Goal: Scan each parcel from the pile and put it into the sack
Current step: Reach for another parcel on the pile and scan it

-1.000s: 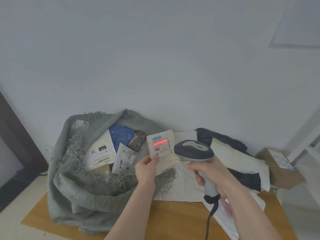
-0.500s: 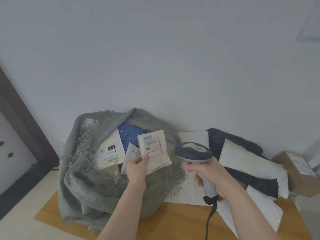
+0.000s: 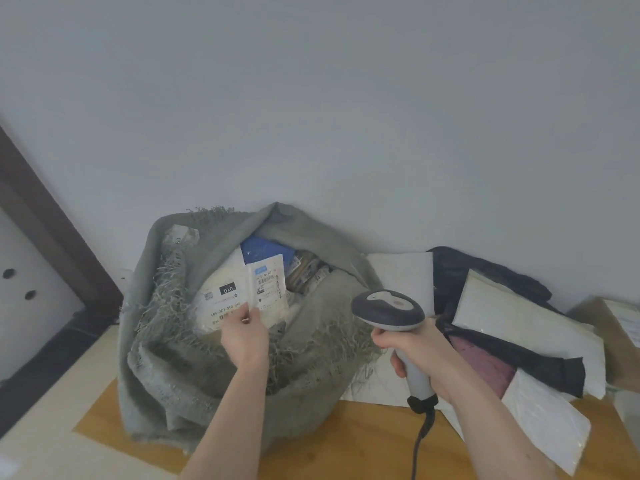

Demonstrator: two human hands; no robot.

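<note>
A grey-green woven sack (image 3: pixel 194 372) with a frayed rim stands open on the wooden table (image 3: pixel 349 441). Inside lie a cream parcel labelled 010 (image 3: pixel 221 289), a blue parcel (image 3: pixel 266 251) and more packets. My left hand (image 3: pixel 246 336) pinches the lower edge of a small white labelled parcel (image 3: pixel 268 289), held over the sack's mouth. My right hand (image 3: pixel 419 348) grips the handle of a grey barcode scanner (image 3: pixel 388 310), right of the sack, its head turned toward the sack. The pile of parcels lies at the right: white mailers (image 3: pixel 519 323), a dark one (image 3: pixel 485 271).
A brown cardboard box (image 3: pixel 616 327) with a label stands at the far right edge. A white bubble mailer (image 3: pixel 543 420) lies at the front right of the pile. The scanner's black cable (image 3: pixel 420 441) hangs down over the table. The wall is close behind the sack; a dark door frame (image 3: pixel 52 233) stands left.
The red scan light on the small parcel has gone out. My left hand has carried the parcel left and down over the sack's mouth. The scanner hand has stayed put.
</note>
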